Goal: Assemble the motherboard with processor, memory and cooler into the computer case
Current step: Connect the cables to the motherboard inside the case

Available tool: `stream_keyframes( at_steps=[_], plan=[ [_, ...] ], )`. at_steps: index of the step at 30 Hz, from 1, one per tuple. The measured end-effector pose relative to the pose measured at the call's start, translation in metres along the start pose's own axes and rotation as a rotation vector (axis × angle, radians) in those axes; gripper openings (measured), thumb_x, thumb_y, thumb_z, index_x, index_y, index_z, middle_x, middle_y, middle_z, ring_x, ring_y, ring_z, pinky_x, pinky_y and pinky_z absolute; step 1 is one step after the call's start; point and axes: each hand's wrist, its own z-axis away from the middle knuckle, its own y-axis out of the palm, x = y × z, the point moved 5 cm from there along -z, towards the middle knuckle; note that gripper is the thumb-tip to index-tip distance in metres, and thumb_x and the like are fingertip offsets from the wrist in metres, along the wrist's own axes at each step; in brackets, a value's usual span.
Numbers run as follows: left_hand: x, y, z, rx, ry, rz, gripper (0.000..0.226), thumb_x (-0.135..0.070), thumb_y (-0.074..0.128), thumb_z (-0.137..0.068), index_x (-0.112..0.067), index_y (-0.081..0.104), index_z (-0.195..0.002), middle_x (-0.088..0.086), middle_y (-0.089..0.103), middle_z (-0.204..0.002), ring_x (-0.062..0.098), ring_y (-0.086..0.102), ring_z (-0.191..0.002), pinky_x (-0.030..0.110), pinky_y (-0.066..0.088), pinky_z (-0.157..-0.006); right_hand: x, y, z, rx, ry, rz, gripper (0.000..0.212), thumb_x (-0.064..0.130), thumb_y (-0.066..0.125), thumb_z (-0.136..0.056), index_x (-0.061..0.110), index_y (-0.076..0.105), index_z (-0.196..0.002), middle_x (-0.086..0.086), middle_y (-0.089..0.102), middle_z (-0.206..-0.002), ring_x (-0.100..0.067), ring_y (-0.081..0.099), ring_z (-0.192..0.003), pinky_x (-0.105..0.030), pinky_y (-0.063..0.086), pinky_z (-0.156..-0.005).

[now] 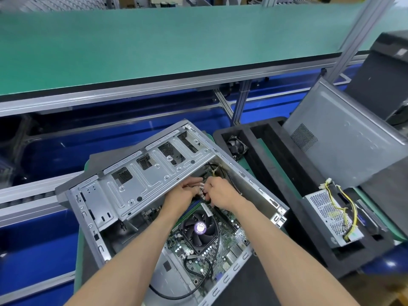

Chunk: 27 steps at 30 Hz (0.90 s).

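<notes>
Inside the open computer case (pixel 154 173), both hands meet above the cooler (pixel 199 228) on the motherboard (pixel 223 244), left hand (pixel 183 192) and right hand (pixel 220 194) seemingly pinching small connectors (pixel 202 191).

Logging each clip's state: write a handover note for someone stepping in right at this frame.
Left hand: fingers curled, working at small connectors at the far edge of the motherboard; what it grips is unclear.
Right hand: pinches small light connectors at the same spot.
Computer case lies open on the bench.
Done: the motherboard is inside, cooler fan on it, memory sticks partly visible.
Left: cabling, judging by the hands. The power supply and a small fan sit in the black foam tray; the side panel is off.
</notes>
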Motion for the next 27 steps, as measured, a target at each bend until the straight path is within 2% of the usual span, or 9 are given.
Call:
stream_keyframes(
  at_steps=[3,5,8,11,14,17,20,23,27],
  plan=[
    [0.0,0.002,0.0,0.024,0.064,-0.183,0.04,-0.018,0.062,-0.091,-0.057,0.066,-0.099,-0.021,0.07,-0.092,0.008,0.057,-0.075,0.022,0.043,-0.067,0.002,0.002,0.0,0.068,0.032,0.014,0.016,-0.004,0.038,-0.096,0.003,0.052,-0.091,-0.03,0.065,-0.107,-0.021,0.051,-0.082,-0.034,0.044,-0.072],
    [0.0,0.004,-0.001,0.043,0.115,-0.215,0.041,-0.015,0.069,-0.087,-0.053,0.067,-0.1,-0.016,0.069,-0.092,0.0,0.06,-0.078,0.021,0.044,-0.074,0.001,0.003,0.0,0.071,0.05,-0.011,0.016,-0.006,0.039,-0.095,0.003,0.051,-0.09,-0.032,0.064,-0.102,-0.02,0.049,-0.077,-0.033,0.041,-0.068],
    [-0.004,0.007,-0.004,0.074,0.181,-0.256,0.034,-0.011,0.07,-0.089,-0.039,0.07,-0.108,-0.016,0.065,-0.106,-0.002,0.059,-0.098,0.016,0.042,-0.087,-0.001,0.004,-0.001,0.07,0.059,-0.042,0.016,-0.006,0.038,-0.095,0.001,0.051,-0.089,-0.022,0.059,-0.092,-0.022,0.051,-0.07,-0.037,0.046,-0.071],
    [-0.005,0.009,-0.005,0.057,0.211,-0.294,0.027,-0.012,0.069,-0.09,-0.03,0.073,-0.109,-0.019,0.062,-0.107,-0.004,0.057,-0.1,0.002,0.036,-0.081,-0.003,0.005,-0.002,0.073,0.071,-0.059,0.018,-0.005,0.035,-0.097,0.002,0.051,-0.092,-0.018,0.059,-0.092,-0.018,0.051,-0.063,-0.033,0.046,-0.069],
    [-0.003,0.007,-0.005,0.003,0.141,-0.303,0.023,-0.021,0.072,-0.088,-0.039,0.072,-0.102,-0.023,0.065,-0.1,-0.003,0.06,-0.089,0.009,0.041,-0.073,-0.004,0.005,-0.003,0.064,0.074,-0.056,0.017,0.0,0.034,-0.099,0.001,0.051,-0.105,-0.019,0.06,-0.096,-0.022,0.053,-0.067,-0.03,0.046,-0.064],
    [-0.001,0.003,-0.006,-0.017,0.027,-0.224,0.023,-0.027,0.073,-0.083,-0.048,0.071,-0.091,-0.028,0.07,-0.092,-0.008,0.063,-0.083,0.015,0.043,-0.069,-0.004,0.003,-0.004,0.037,0.062,-0.024,0.017,0.001,0.034,-0.099,0.001,0.051,-0.1,-0.021,0.061,-0.097,-0.023,0.053,-0.076,-0.04,0.05,-0.074],
    [0.003,0.0,-0.01,-0.002,-0.057,0.029,0.023,-0.021,0.077,-0.08,-0.042,0.074,-0.089,-0.022,0.073,-0.092,-0.004,0.067,-0.085,0.017,0.043,-0.076,-0.004,0.002,-0.004,-0.004,0.05,-0.023,0.019,0.007,0.037,-0.101,-0.005,0.051,-0.106,-0.021,0.063,-0.105,-0.024,0.054,-0.082,-0.04,0.049,-0.081],
    [0.008,-0.001,-0.013,-0.018,-0.096,0.158,0.032,-0.002,0.076,-0.078,-0.032,0.076,-0.089,-0.013,0.075,-0.09,0.002,0.069,-0.089,0.018,0.046,-0.081,-0.002,0.003,-0.004,-0.015,0.009,-0.011,0.016,0.008,0.041,-0.101,-0.002,0.051,-0.107,-0.021,0.065,-0.105,-0.023,0.054,-0.079,-0.036,0.046,-0.073],
    [0.012,-0.001,-0.016,-0.019,-0.105,0.199,0.033,0.003,0.075,-0.079,-0.029,0.075,-0.089,-0.008,0.076,-0.092,0.008,0.07,-0.092,0.023,0.05,-0.09,-0.001,0.004,-0.004,-0.018,-0.019,0.005,0.013,0.009,0.041,-0.102,0.001,0.051,-0.105,-0.02,0.065,-0.101,-0.02,0.052,-0.073,-0.028,0.039,-0.06]
  ],
)
